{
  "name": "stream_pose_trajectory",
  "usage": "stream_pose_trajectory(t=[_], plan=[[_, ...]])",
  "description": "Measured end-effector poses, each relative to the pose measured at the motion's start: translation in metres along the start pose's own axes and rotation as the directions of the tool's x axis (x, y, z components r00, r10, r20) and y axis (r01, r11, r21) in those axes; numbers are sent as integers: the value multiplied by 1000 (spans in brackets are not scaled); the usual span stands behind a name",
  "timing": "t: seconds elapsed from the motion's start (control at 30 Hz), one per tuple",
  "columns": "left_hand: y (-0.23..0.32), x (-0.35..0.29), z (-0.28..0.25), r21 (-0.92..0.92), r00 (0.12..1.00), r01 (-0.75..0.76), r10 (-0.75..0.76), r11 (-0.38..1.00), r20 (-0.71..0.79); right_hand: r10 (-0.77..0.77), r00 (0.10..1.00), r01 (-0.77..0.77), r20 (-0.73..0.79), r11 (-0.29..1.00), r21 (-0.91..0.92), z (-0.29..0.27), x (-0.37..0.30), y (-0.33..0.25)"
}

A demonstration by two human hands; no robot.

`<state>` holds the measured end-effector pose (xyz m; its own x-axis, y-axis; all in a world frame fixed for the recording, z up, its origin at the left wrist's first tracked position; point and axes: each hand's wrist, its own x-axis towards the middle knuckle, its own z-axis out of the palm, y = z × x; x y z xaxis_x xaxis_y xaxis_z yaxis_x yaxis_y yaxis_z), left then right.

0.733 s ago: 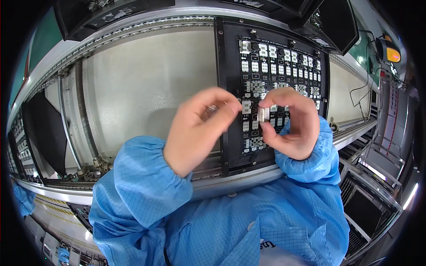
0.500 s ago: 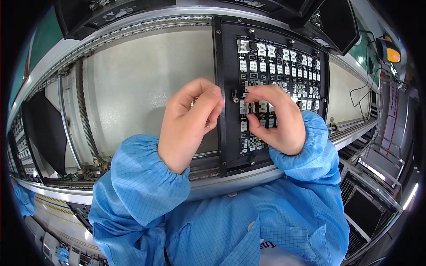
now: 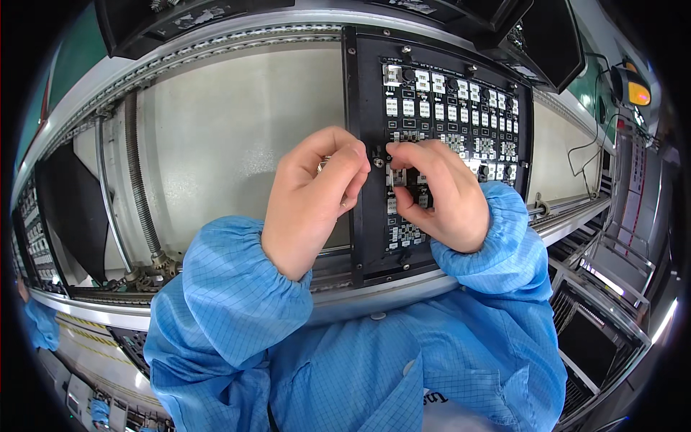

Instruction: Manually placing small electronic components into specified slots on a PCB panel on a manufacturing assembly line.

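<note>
My left hand (image 3: 313, 198) is closed, thumb against curled fingers, over the left rim of a black frame. Small shiny metal pieces (image 3: 322, 165) peek out between its fingers; their exact kind is unclear. My right hand (image 3: 446, 194) hovers over the circuit board (image 3: 450, 125) set in that frame, thumb and forefinger curved apart. Between those fingertips a silvery metal part (image 3: 396, 176) shows on the board's left edge. The board carries rows of white connectors (image 3: 425, 109) and dark round parts. My right hand hides part of its lower area.
The black frame (image 3: 366, 245) rests across a conveyor with a chain rail (image 3: 237, 45) along its far side. Dark bins (image 3: 536, 43) stand beyond it. On the left lie a threaded rod (image 3: 137, 173) and more boards (image 3: 36, 237). An amber-lit device (image 3: 637, 92) is at the right.
My left hand has shifted slightly right, closer to the right hand. My right hand has moved a little left and down, its fingers still apart around the silvery part.
</note>
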<state>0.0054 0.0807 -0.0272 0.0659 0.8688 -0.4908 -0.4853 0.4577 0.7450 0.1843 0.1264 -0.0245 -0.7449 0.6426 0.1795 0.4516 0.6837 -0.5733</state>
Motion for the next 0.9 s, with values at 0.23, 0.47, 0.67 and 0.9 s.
stream_pose_trajectory(t=[0.23,0.47,0.67,0.9], plan=[[0,0,0,5,1000,-13,13,1000,11,4,999,-3,47,1000,-14,-1,2,-2],[2,0,1,-8,1000,-3,3,1000,3,-17,999,18,28,1000,-9,4,4,-2],[2,1,0,-12,1000,-14,14,1000,-2,-68,998,68,19,997,-25,4,4,-2],[2,0,-4,-48,998,-56,56,997,6,-171,985,172,11,983,-59,6,2,-1]])
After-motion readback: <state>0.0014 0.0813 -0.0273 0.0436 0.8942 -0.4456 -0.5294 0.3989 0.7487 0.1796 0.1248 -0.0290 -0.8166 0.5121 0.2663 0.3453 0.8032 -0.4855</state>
